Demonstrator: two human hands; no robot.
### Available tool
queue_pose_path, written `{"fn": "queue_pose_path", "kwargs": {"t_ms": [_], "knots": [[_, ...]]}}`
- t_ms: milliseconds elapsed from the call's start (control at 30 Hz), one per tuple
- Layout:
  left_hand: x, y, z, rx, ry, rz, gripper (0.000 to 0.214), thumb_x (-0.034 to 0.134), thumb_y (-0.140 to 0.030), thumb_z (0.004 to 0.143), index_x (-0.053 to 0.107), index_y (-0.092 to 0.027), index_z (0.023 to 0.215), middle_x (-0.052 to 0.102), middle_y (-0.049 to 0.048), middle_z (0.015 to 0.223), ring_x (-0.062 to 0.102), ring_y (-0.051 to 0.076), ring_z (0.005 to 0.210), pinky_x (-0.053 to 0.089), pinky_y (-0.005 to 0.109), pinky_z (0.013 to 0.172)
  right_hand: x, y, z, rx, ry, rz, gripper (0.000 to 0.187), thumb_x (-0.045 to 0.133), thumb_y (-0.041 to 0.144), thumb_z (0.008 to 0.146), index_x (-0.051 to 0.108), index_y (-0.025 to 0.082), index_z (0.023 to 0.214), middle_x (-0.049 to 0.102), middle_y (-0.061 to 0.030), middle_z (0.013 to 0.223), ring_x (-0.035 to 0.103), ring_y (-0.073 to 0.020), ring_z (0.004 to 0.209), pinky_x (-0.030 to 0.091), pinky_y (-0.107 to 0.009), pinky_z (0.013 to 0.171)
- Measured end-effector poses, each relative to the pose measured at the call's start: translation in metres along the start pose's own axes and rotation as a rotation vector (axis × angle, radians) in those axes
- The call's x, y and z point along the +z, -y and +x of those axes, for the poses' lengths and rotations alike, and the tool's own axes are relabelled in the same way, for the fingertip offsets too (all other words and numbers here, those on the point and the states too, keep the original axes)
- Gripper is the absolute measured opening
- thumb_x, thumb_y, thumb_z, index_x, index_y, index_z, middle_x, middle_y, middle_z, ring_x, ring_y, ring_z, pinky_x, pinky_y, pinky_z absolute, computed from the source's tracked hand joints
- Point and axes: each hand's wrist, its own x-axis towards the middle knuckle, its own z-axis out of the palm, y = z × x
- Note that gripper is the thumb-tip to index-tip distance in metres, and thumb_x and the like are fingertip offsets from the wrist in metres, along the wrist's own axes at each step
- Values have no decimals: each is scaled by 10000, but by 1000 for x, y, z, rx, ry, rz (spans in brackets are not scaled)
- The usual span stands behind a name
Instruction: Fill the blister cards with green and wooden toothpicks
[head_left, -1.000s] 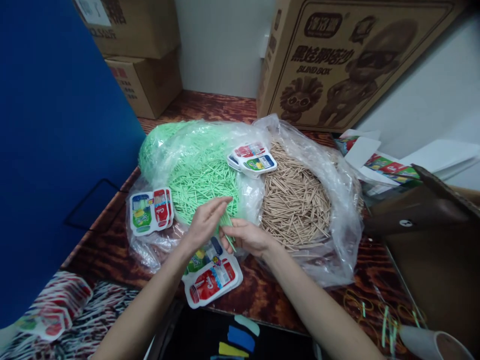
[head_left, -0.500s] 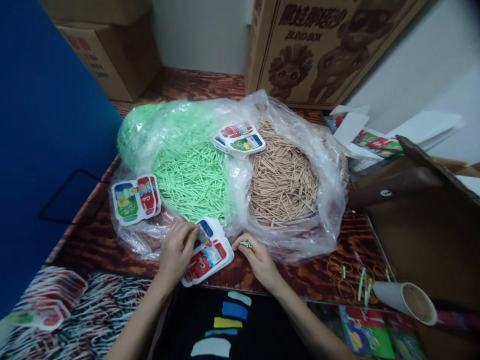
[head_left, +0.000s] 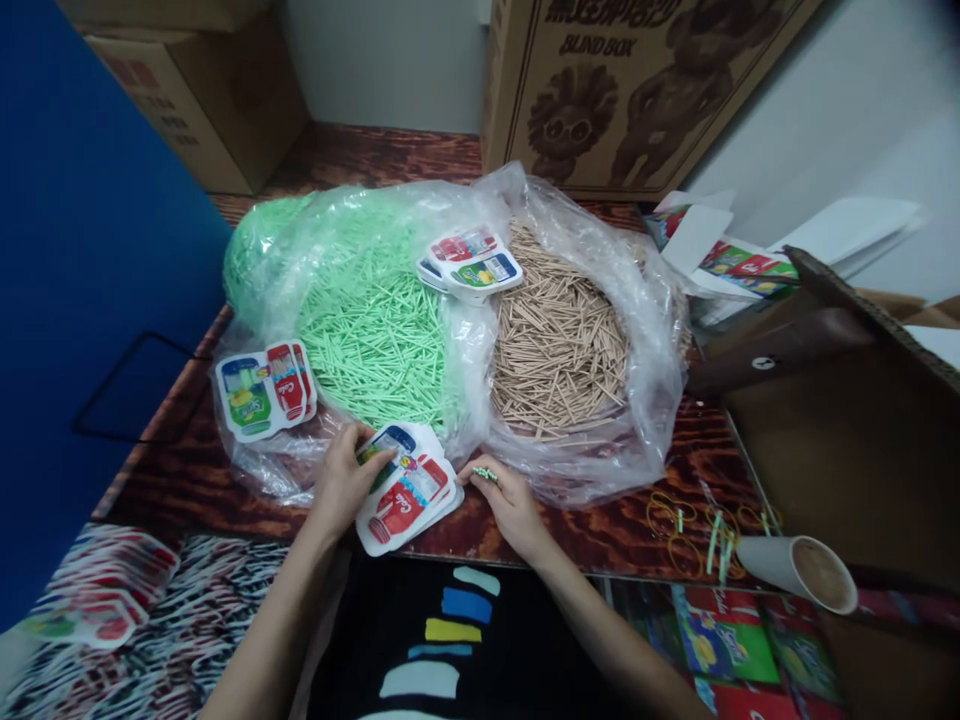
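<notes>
On the wood-grain counter (head_left: 570,545), the left hand (head_left: 341,485) grips a stack of printed cards (head_left: 405,490) while the right hand (head_left: 510,500) pinches a small bundle of green sticks (head_left: 485,473).

My left hand (head_left: 341,485) and right hand (head_left: 510,500), forearms bare. Between the forearms, near my wrists: my black garment (head_left: 450,655) printed with short pale-teal, blue and yellow bars.

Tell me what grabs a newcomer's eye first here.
Two clear bags fill the middle of the table: a heap of green sticks on the left, tan sticks on the right. At the near edge the left hand touches a stack of printed cards, and the right hand pinches a small green bundle.
</notes>
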Motion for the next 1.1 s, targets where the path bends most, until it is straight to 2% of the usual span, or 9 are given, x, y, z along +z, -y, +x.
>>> {"fn": "queue_pose_path", "kwargs": {"t_ms": [100, 167, 233, 400, 533, 633, 767, 933, 1100], "knots": [[-7, 4, 10, 17, 100, -51, 177, 585, -381, 755, 535, -212, 740, 540, -32, 663, 534, 172, 641, 413, 281, 608, 0, -1, 0, -1, -6, 6, 204, 449, 273, 931, 623, 196, 857, 639, -32, 833, 608, -175, 831, 448, -287, 789], [-9, 7, 14, 64, 106, -64, 166, 582, -373, 755, 567, -208, 749, 563, -23, 695, 539, 172, 667, 412, 279, 627, 1, -2, 0, -10, -13, 13, 208, 453, 279, 931, 625, 189, 855, 637, -32, 824, 605, -172, 822, 447, -280, 778], [-10, 8, 15, 76, 82, -81, 172, 593, -376, 746, 588, -204, 763, 585, -15, 730, 545, 171, 684, 416, 275, 632, 1, -3, 0, -19, -18, 21, 208, 458, 279, 930, 626, 185, 853, 634, -32, 816, 602, -168, 815, 445, -273, 770], [-9, 14, 13, -35, -2, -140, 210, 608, -406, 740, 571, -199, 722, 567, -35, 631, 528, 150, 603, 400, 245, 545, 1, -2, 1, -12, -30, 36, 201, 470, 274, 927, 629, 187, 839, 632, -27, 809, 600, -165, 805, 443, -270, 767], [-8, 22, 11, 46, -29, -138, 205, 605, -391, 758, 604, -190, 724, 611, -14, 671, 554, 153, 621, 421, 247, 562, 2, -2, 1, -1, -36, 54, 195, 475, 271, 925, 628, 190, 833, 641, -25, 805, 602, -163, 803, 446, -270, 769], [-7, 24, 10, 110, -90, -166, 189, 582, -360, 787, 642, -182, 770, 655, 14, 746, 593, 170, 684, 463, 272, 649, 2, -4, 1, 4, -43, 59, 184, 481, 260, 922, 628, 187, 839, 647, -24, 803, 605, -162, 806, 444, -269, 774], [-12, 16, 8, 186, -170, -251, 174, 557, -311, 818, 670, -180, 839, 677, 42, 859, 619, 188, 812, 486, 305, 769, 2, -5, 1, 12, -53, 60, 177, 488, 259, 917, 628, 185, 840, 647, -23, 803, 606, -162, 806, 444, -269, 776], [-31, -4, 2, 207, -275, -340, 109, 614, -272, 806, 675, -188, 840, 666, 30, 877, 620, 173, 845, 489, 287, 796, 2, -4, 1, 14, -48, 56, 185, 482, 271, 920, 624, 189, 834, 646, -22, 803, 602, -162, 806, 445, -267, 772], [-28, -17, -3, 206, -180, -435, 99, 627, -272, 797, 678, -188, 808, 665, 30, 862, 617, 173, 822, 495, 289, 770, 2, -6, 2, 29, -48, 61, 180, 487, 276, 917, 625, 190, 841, 649, -23, 809, 604, -162, 810, 445, -269, 776]]}}
